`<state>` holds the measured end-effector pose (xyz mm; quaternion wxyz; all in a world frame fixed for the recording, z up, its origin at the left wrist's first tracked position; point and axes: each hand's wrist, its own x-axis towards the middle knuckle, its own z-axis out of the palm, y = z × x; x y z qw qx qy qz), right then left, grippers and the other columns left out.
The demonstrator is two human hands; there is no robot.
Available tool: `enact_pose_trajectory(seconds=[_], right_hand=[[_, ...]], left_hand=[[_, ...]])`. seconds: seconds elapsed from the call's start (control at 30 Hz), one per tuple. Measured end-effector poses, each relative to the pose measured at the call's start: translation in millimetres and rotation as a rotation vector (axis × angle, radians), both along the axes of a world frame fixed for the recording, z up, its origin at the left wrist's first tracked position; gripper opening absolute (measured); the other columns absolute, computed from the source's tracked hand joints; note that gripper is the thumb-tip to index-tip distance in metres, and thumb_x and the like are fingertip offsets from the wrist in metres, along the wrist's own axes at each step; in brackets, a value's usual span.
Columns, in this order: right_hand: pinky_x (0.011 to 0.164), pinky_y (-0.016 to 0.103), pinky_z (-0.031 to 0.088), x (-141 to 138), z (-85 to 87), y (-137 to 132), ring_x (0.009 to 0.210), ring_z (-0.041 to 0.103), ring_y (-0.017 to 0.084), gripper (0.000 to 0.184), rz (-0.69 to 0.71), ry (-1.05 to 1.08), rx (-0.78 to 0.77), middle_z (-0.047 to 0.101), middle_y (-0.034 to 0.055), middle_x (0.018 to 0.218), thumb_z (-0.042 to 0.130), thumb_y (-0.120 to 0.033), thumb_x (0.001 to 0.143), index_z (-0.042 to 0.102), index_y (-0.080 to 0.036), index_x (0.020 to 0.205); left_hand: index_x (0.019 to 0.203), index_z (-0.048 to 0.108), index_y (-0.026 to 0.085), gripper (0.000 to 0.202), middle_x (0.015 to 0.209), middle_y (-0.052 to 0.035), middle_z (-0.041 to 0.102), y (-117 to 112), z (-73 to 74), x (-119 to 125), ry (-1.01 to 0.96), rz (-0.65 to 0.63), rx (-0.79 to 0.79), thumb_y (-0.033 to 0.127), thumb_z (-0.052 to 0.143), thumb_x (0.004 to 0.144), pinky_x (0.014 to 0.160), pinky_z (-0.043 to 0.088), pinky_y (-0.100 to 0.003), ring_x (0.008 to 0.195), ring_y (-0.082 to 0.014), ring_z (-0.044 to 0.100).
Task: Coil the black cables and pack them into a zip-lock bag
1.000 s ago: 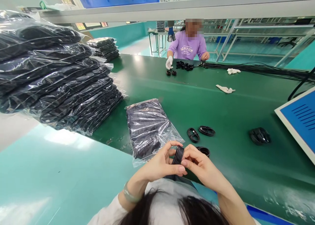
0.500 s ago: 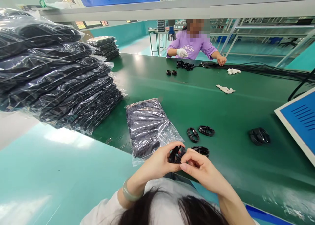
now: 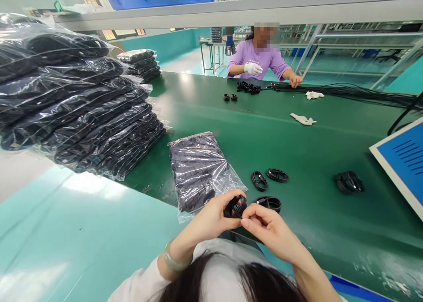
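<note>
My left hand point(image 3: 216, 214) is wrapped round a coiled black cable point(image 3: 235, 206), thumb below and fingers above, over the table's near edge. From the right, my right hand point(image 3: 266, 227) pinches at the coil's lower right side; whether it grips the cable end or a small tie there is too small to tell. Just beyond my right fingers lies a coiled cable point(image 3: 269, 203) on the table. Two more coils, one tilted point(image 3: 259, 181) and one flat point(image 3: 277, 175), rest a little farther off. Left of them lies a clear bag packed with black ribbed items point(image 3: 196, 169).
Tall stacked bags of black goods point(image 3: 76, 95) stand on the left. A cable bundle point(image 3: 349, 182) and a blue-and-white box point(image 3: 403, 156) are at the right. Across the green table point(image 3: 313, 156), a co-worker in purple point(image 3: 257, 59) handles long black cables point(image 3: 330, 90). A shelf point(image 3: 231, 15) spans overhead.
My hands and the coil have shifted slightly left, and more of the coil lying behind them shows. Across the table, the co-worker's gloved hand has moved a little to the right.
</note>
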<state>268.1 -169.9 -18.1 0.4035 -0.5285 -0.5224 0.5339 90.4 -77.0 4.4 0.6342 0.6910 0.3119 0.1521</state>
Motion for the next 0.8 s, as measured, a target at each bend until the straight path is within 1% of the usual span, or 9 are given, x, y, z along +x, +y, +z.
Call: enact_pose_trajectory(seconds=[0.17,0.33,0.4,0.47,0.57,0.63,0.7,0.73,0.8], right_hand=[[0.060,0.027,0.026,6.4,-2.7,-1.2,0.064,0.030,0.012,0.034,-0.014,0.024,-0.035,0.034,-0.0059,0.067,0.057,-0.052,0.096,0.058,-0.020,0.083],[0.065,0.027,0.035,6.4,-1.1,5.0,0.067,0.041,0.013,0.039,-0.015,0.110,-0.034,0.048,-0.0031,0.071,0.061,-0.056,0.092,0.057,-0.019,0.080],[0.070,0.029,0.039,3.5,0.2,8.2,0.071,0.049,0.014,0.039,0.008,0.213,-0.049,0.055,-0.0011,0.073,0.061,-0.056,0.093,0.058,-0.019,0.081],[0.071,0.029,0.042,-0.3,0.6,10.6,0.070,0.054,0.015,0.039,0.021,0.320,-0.102,0.058,-0.0010,0.071,0.061,-0.058,0.092,0.057,-0.020,0.083],[0.060,0.024,0.037,-5.4,-2.3,12.5,0.061,0.047,0.011,0.043,-0.087,0.373,-0.183,0.055,-0.0038,0.069,0.066,-0.063,0.086,0.056,-0.021,0.089],[0.054,0.022,0.031,-7.3,-5.5,13.3,0.057,0.039,0.009,0.044,-0.216,0.354,-0.197,0.050,-0.0055,0.070,0.070,-0.063,0.083,0.057,-0.022,0.091],[0.052,0.021,0.029,-8.3,-8.0,14.0,0.054,0.035,0.007,0.043,-0.310,0.333,-0.189,0.048,-0.0064,0.069,0.069,-0.063,0.083,0.057,-0.022,0.089],[0.052,0.021,0.030,-8.6,-8.5,14.3,0.054,0.037,0.008,0.043,-0.332,0.322,-0.178,0.050,-0.0058,0.070,0.068,-0.063,0.084,0.059,-0.022,0.090],[0.058,0.023,0.039,-9.7,-8.2,14.7,0.063,0.050,0.011,0.043,-0.322,0.296,-0.128,0.061,-0.0012,0.080,0.065,-0.064,0.086,0.063,-0.022,0.095]], left_hand=[[0.125,0.058,0.024,0.053,0.109,-0.0030,0.062,1.1,2.1,-2.0,-0.085,0.002,-0.159,0.026,0.080,0.076,0.072,0.047,-0.026,0.085,-0.0146,0.058],[0.125,0.058,0.024,0.060,0.126,-0.0085,0.060,5.1,1.2,-4.8,-0.209,-0.049,-0.319,0.025,0.086,0.072,0.075,0.053,-0.026,0.093,-0.0161,0.064],[0.125,0.058,0.026,0.062,0.143,-0.0115,0.052,7.6,-3.2,-6.0,-0.273,-0.091,-0.422,0.023,0.087,0.070,0.076,0.057,-0.028,0.091,-0.0168,0.069],[0.128,0.057,0.029,0.066,0.158,-0.0141,0.035,9.8,-9.7,-7.1,-0.361,-0.144,-0.551,0.025,0.088,0.070,0.074,0.060,-0.030,0.088,-0.0189,0.074],[0.135,0.053,0.032,0.068,0.166,-0.0134,0.022,11.0,-18.9,-8.5,-0.488,-0.160,-0.696,0.034,0.084,0.075,0.076,0.060,-0.029,0.095,-0.0236,0.075],[0.141,0.049,0.035,0.067,0.169,-0.0094,0.016,10.5,-21.9,-8.9,-0.545,-0.131,-0.763,0.039,0.079,0.081,0.084,0.058,-0.029,0.108,-0.0276,0.072],[0.144,0.046,0.038,0.065,0.170,-0.0056,0.010,9.4,-22.1,-8.7,-0.574,-0.105,-0.820,0.039,0.073,0.086,0.092,0.055,-0.032,0.119,-0.0319,0.066],[0.145,0.046,0.038,0.063,0.170,-0.0048,0.010,8.9,-21.5,-8.2,-0.581,-0.095,-0.846,0.039,0.070,0.087,0.095,0.054,-0.034,0.122,-0.0334,0.064],[0.147,0.046,0.035,0.062,0.169,-0.0052,0.014,8.0,-20.1,-6.9,-0.582,-0.080,-0.899,0.037,0.066,0.088,0.096,0.053,-0.036,0.123,-0.0344,0.063]])
